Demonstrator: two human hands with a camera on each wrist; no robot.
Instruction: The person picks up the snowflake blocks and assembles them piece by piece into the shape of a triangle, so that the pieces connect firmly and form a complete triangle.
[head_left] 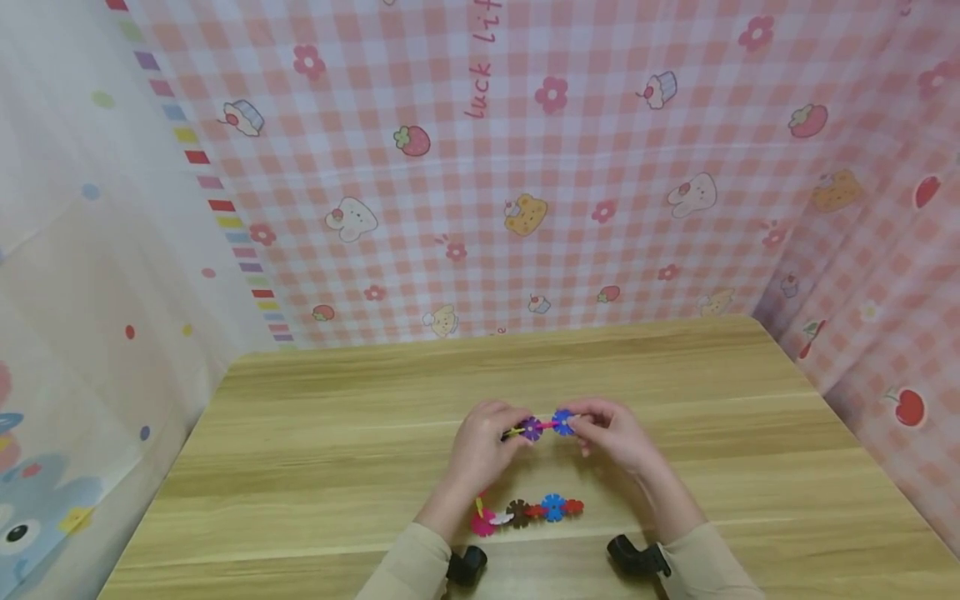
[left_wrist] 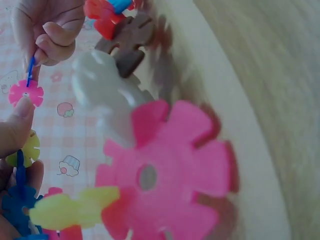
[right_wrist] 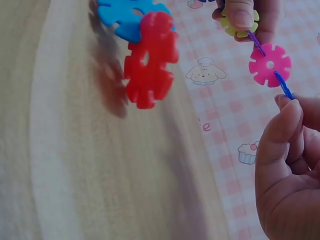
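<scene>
Between my two hands, a chain of slotted snowflake discs is held above the table. My left hand (head_left: 483,446) pinches it at a yellow disc (right_wrist: 256,19), next to a purple disc (head_left: 532,429). Blue and pink discs hang below that hand in the left wrist view. With thumb and fingertips, my right hand (head_left: 618,437) pinches the blue disc (head_left: 562,421) at the other end. A pink disc (right_wrist: 260,65) joins the purple and blue ones. Nearer me lies a second chain, with yellow, pink (left_wrist: 165,125), white, brown (head_left: 517,514), red and blue (head_left: 553,507) discs.
The wood-grain table (head_left: 322,483) runs back to a pink checked cloth (head_left: 465,175). A white patterned cloth (head_left: 172,250) hangs on the left, more pink cloth on the right. Black wrist mounts (head_left: 468,567) stick out near both sleeves, close to the second chain.
</scene>
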